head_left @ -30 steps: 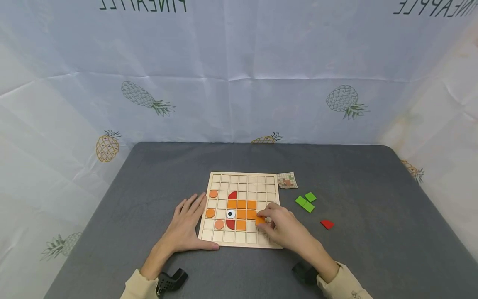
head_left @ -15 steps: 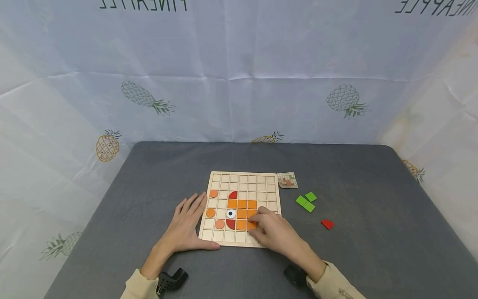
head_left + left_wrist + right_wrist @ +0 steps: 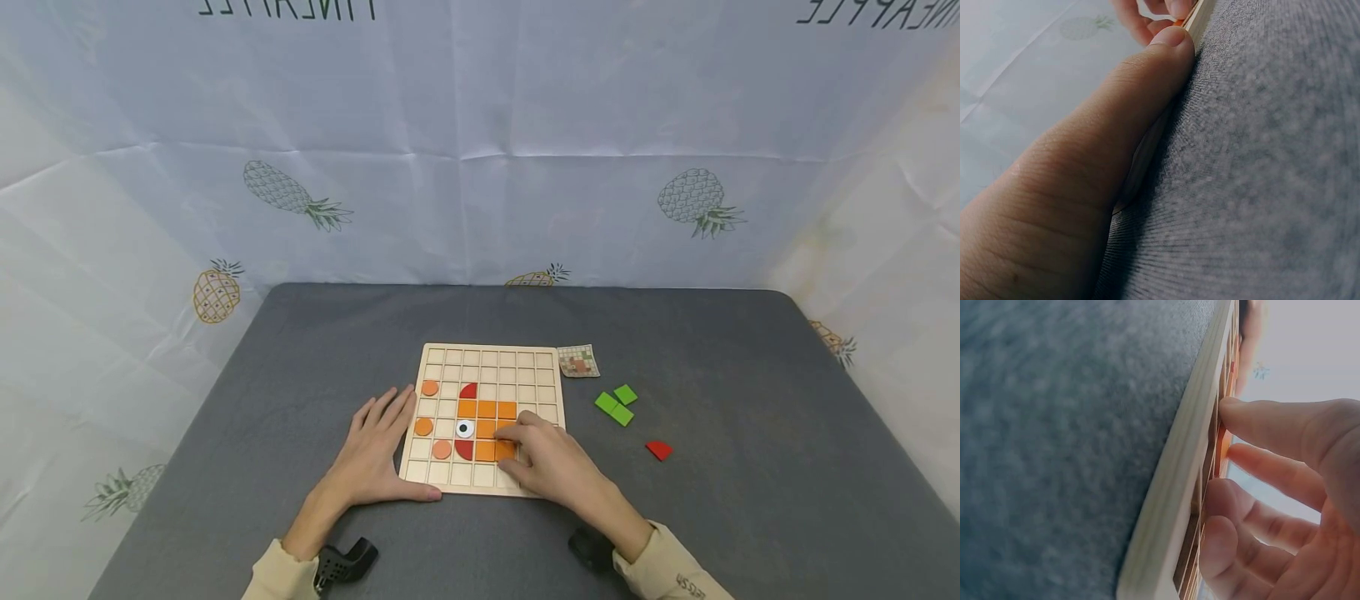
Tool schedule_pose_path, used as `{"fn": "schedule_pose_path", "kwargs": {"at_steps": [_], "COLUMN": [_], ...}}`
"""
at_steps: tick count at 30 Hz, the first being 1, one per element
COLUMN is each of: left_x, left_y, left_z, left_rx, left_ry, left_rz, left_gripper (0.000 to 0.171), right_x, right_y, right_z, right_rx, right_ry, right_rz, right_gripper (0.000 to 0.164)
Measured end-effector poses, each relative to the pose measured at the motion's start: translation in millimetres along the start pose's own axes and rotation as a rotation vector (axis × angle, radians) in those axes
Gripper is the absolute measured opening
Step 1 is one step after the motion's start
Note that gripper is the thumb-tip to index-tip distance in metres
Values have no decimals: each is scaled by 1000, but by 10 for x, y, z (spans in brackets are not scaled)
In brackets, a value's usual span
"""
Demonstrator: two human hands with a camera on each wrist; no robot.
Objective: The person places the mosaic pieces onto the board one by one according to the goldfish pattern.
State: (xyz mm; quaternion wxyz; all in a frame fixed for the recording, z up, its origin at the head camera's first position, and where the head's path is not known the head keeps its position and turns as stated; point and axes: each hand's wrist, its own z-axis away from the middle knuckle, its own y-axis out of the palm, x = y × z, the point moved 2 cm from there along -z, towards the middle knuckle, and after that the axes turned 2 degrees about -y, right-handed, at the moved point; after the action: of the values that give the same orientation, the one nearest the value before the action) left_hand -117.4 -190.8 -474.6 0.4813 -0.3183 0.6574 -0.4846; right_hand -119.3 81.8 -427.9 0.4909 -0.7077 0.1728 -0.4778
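A wooden grid board (image 3: 517,358) bears several orange square tiles (image 3: 486,409), two red quarter-circle tiles (image 3: 464,450), a white eye tile (image 3: 465,428) and several orange round tiles (image 3: 430,388). My left hand (image 3: 370,461) lies spread at the board's left front corner, fingers along the left edge and thumb on the front edge. Over the board's right part, my right hand (image 3: 551,458) pinches an orange square tile (image 3: 1223,447) between thumb and forefinger, low in its cell. The fingers partly cover that tile and the one behind it.
Several green tiles (image 3: 621,414) and a red quarter-circle tile (image 3: 659,450) lie right of the board on the dark grey table (image 3: 735,400). A small pattern card (image 3: 578,361) touches the board's back right corner. A pineapple-print cloth (image 3: 480,217) hangs behind.
My right hand has moved left with the orange square tile, bringing it into line beside the others in the front orange row. The left hand stays put.
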Motion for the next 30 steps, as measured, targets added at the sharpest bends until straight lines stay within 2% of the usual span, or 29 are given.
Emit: {"fn": "schedule_pose_path", "kwargs": {"at_steps": [24,30], "left_x": [-7,-8], "left_y": [-11,-11], "left_z": [1,5], "left_rx": [-1,-3], "left_ry": [-1,1], "left_rz": [0,-3], "left_gripper": [140,141], "right_x": [-26,-89], "right_y": [-26,-96], "right_z": [48,109], "right_rx": [-26,-46], "right_ry": [2,19], "right_rz": [-12,-30], "right_gripper": [26,21]}}
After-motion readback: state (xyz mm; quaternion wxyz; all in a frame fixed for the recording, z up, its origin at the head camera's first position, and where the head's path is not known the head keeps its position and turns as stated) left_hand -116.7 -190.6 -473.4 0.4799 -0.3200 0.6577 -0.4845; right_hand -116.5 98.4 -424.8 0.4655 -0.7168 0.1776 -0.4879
